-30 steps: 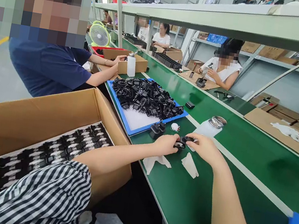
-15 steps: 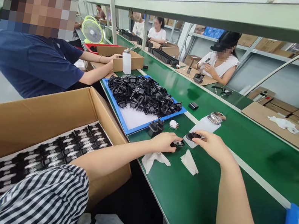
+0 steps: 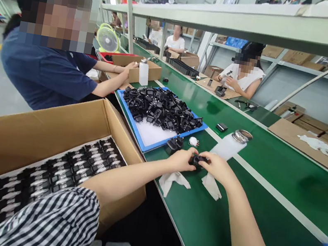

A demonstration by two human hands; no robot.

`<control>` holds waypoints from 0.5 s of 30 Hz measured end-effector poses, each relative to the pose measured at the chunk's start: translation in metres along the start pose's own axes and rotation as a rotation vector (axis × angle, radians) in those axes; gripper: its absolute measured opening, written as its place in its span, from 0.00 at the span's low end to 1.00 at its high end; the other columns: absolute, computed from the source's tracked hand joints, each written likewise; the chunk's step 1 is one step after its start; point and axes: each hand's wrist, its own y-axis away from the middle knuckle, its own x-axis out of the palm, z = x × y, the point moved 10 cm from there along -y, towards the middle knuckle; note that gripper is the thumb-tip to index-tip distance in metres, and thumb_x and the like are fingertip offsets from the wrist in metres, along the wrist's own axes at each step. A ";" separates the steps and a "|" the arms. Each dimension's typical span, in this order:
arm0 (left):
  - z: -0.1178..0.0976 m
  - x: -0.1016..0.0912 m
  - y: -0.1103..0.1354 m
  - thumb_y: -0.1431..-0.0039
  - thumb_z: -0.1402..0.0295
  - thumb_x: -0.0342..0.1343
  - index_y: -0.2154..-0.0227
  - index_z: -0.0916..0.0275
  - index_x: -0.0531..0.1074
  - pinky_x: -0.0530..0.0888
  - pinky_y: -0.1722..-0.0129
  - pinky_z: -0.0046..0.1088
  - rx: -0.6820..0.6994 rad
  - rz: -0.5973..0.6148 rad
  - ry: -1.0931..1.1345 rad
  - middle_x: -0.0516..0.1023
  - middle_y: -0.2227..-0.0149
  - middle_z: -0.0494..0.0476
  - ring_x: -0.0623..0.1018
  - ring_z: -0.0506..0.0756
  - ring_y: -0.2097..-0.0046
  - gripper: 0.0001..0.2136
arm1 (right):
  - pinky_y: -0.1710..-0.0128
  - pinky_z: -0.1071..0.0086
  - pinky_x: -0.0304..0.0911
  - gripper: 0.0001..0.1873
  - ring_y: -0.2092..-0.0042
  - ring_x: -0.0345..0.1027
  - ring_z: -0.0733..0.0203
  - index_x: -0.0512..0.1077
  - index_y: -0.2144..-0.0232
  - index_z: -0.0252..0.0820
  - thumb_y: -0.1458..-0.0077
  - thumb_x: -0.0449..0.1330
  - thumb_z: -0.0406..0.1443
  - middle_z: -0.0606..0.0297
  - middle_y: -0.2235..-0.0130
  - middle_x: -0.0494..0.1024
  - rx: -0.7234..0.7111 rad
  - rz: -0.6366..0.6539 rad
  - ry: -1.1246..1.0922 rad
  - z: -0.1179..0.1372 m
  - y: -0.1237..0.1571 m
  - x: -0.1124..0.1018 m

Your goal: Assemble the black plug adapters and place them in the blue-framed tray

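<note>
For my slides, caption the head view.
At a green bench, left hand and right hand hold a black item near a heaped tray.

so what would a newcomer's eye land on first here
Probably the heap of black parts on the blue-rimmed tray, on the green table. Next might be the open cardboard box left of the table, with rows of black pieces inside. Then the left hand and right hand, which hold a small black part between them near the white bottle.
</note>
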 end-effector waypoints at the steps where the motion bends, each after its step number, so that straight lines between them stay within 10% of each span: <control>1: -0.001 0.000 0.001 0.60 0.67 0.51 0.61 0.63 0.55 0.66 0.70 0.25 0.001 0.005 -0.044 0.70 0.72 0.51 0.71 0.51 0.70 0.20 | 0.69 0.68 0.58 0.10 0.69 0.64 0.60 0.67 0.70 0.42 0.59 0.50 0.32 0.65 0.69 0.71 -0.015 0.005 -0.016 0.001 0.000 0.000; 11: 0.002 0.003 0.001 0.60 0.62 0.50 0.60 0.63 0.56 0.68 0.71 0.27 -0.068 0.063 -0.182 0.70 0.69 0.55 0.71 0.55 0.68 0.22 | 0.65 0.63 0.61 0.15 0.65 0.65 0.55 0.67 0.71 0.49 0.66 0.50 0.39 0.65 0.65 0.71 0.052 0.095 -0.252 -0.008 -0.001 0.005; 15: -0.005 0.002 -0.002 0.61 0.55 0.51 0.55 0.60 0.54 0.68 0.69 0.29 -0.029 0.046 -0.162 0.70 0.66 0.55 0.70 0.57 0.64 0.28 | 0.76 0.64 0.61 0.11 0.73 0.66 0.54 0.67 0.74 0.54 0.68 0.54 0.40 0.59 0.73 0.73 0.270 -0.093 -0.199 -0.058 0.018 -0.063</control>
